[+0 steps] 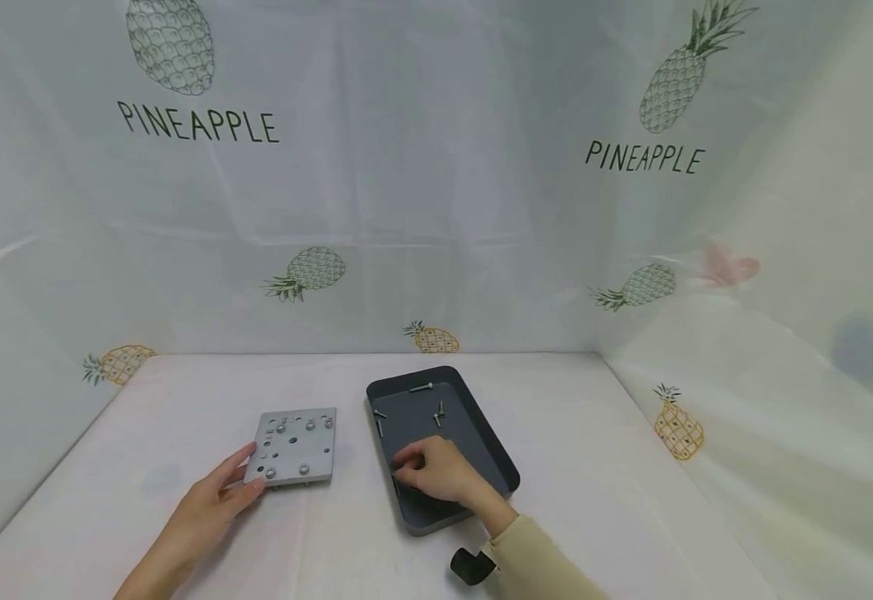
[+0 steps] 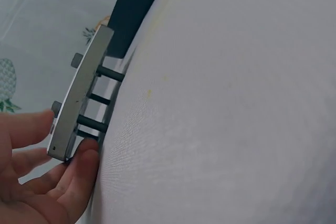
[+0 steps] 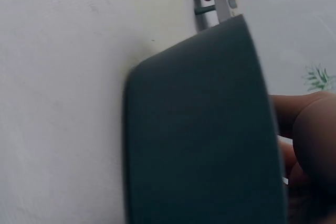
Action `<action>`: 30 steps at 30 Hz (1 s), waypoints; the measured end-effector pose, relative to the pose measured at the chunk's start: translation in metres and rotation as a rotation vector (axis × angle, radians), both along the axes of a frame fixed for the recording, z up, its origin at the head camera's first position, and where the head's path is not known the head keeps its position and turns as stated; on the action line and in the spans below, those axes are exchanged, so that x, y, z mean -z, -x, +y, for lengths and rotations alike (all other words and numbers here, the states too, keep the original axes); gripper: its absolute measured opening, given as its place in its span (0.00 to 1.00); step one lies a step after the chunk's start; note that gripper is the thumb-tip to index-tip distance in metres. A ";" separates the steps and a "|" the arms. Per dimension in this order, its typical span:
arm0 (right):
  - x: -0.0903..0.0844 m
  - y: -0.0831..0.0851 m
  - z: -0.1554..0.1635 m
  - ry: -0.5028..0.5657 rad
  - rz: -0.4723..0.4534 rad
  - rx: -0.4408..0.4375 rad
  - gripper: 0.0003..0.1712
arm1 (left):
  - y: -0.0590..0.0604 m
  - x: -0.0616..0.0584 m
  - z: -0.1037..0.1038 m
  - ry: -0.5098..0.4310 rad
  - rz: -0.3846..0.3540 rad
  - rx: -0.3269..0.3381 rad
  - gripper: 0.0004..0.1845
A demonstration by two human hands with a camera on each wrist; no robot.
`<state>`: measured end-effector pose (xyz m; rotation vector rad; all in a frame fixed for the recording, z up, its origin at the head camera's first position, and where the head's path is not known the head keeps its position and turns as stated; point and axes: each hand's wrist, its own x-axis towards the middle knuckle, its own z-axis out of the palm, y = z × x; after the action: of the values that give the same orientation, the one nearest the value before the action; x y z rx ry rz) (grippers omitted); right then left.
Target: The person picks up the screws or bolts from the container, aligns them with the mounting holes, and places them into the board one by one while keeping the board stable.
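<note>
A square metal plate (image 1: 314, 455) with holes and several socket-head bolts stands raised on the bolts' shanks, seen edge-on in the left wrist view. My left hand (image 1: 214, 502) grips its left edge, thumb and fingers on opposite faces. To the right lies a dark grey tray (image 1: 490, 437) with several loose screws, among them a long screw (image 1: 421, 387) near the far end. Over the tray's left side, my right hand (image 1: 439, 471) reaches down with bent fingers close to the floor. I cannot tell whether a screw is between its fingertips. The tray wall (image 3: 205, 124) hides much of that hand in the right wrist view.
A white cloth-covered table (image 1: 594, 500) lies under everything. Pineapple-printed curtains (image 1: 444, 167) rise behind it and along both sides. A black device (image 1: 472, 567) is at the right wrist, by the tray's near end.
</note>
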<state>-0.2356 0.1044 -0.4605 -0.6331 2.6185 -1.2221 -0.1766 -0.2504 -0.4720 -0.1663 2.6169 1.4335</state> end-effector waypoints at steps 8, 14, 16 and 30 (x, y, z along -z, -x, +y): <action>0.004 -0.003 -0.006 -0.012 0.045 0.035 0.05 | 0.002 0.005 -0.004 -0.034 0.017 -0.019 0.42; 0.005 -0.003 -0.007 -0.025 0.059 0.065 0.01 | 0.002 0.007 -0.006 -0.038 0.035 -0.014 0.41; 0.007 -0.003 -0.006 -0.029 0.063 0.064 0.03 | 0.001 0.007 -0.006 -0.038 0.033 -0.014 0.41; 0.004 -0.004 -0.003 -0.047 0.092 0.020 0.01 | 0.003 0.008 -0.007 -0.025 0.036 -0.012 0.41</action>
<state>-0.2314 0.1010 -0.4641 -0.6717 2.7263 -1.1597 -0.1801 -0.2572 -0.4802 -0.1547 2.6287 1.4862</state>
